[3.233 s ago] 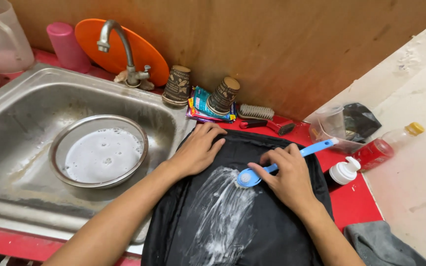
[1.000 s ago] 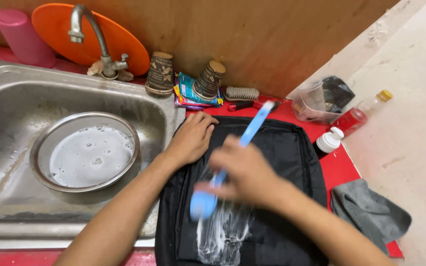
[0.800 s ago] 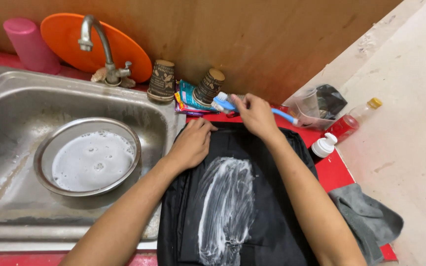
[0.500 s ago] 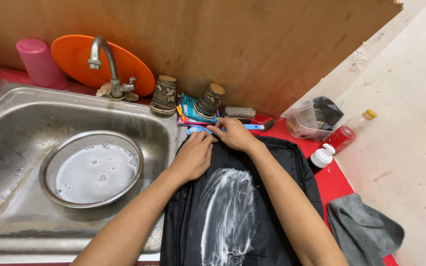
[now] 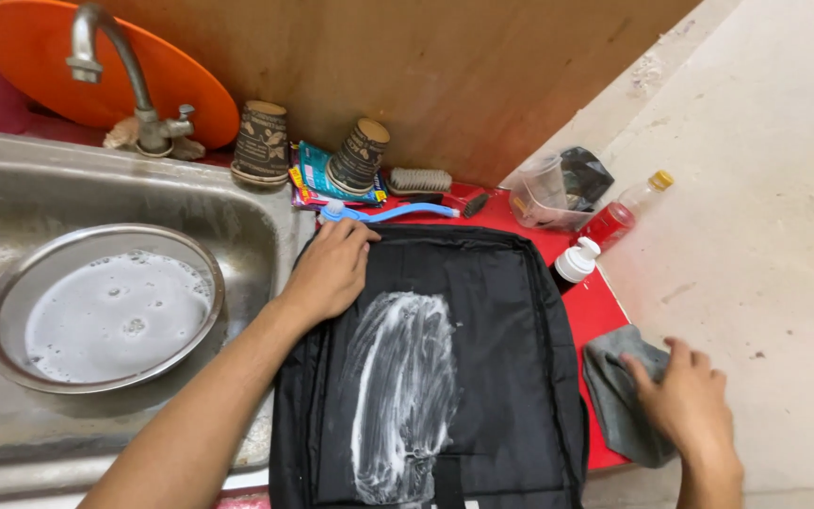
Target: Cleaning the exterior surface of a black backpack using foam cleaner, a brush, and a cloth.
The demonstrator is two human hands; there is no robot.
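A black backpack (image 5: 492,349) lies flat on the red counter, with a white soapy streak (image 5: 402,391) down its middle. My left hand (image 5: 330,269) presses flat on the bag's upper left corner. My right hand (image 5: 685,405) rests on a grey cloth (image 5: 614,391) at the counter's right edge, fingers on top of it. A blue brush (image 5: 388,213) lies on the counter just beyond the bag, touched by no hand.
A steel sink (image 5: 11,198) at left holds a metal bowl (image 5: 96,316) of soapy water under a tap (image 5: 115,66). Two patterned cups (image 5: 261,141), packets, a scrub brush (image 5: 419,179), a plastic container (image 5: 544,193), a small red bottle (image 5: 626,212) and a white-capped bottle (image 5: 577,261) stand behind and to the right.
My right hand scrubbed the bag with the blue brush, set it down behind the bag, then moved to the grey cloth at right. My left hand stayed on the bag.
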